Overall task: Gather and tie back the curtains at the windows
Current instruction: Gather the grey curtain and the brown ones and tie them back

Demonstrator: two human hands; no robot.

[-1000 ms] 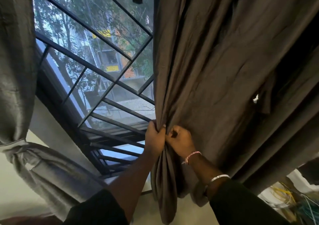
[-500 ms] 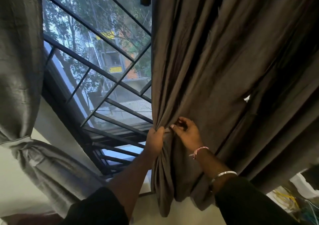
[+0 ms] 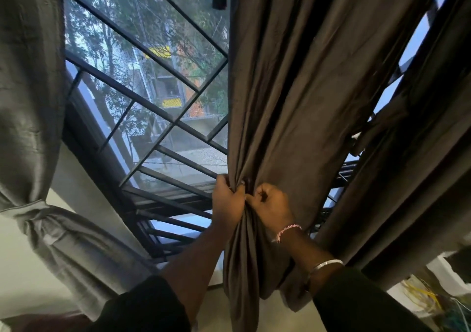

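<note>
Fingers of the left hand point(image 3: 228, 199) are curling round a bunched fold of the brown curtain point(image 3: 300, 107), and fingers of the right hand point(image 3: 271, 205) are pinching the next fold just beside it, knuckles nearly touching. The brown curtain is hanging to the right of the window grille point(image 3: 153, 117), its gathered lower part trailing down between the two forearms. To the left, a grey curtain point(image 3: 28, 81) is hanging already cinched at its waist.

Handling judgement: the cloth is appearing soft, limp and fairly light, creasing readily under the grip, so it is likely to slide loose unless held firmly. Best hold is at the gathered waist where both hands are now gripping, taking further pleats from the right. No tie-back is showing near the hands.
</note>
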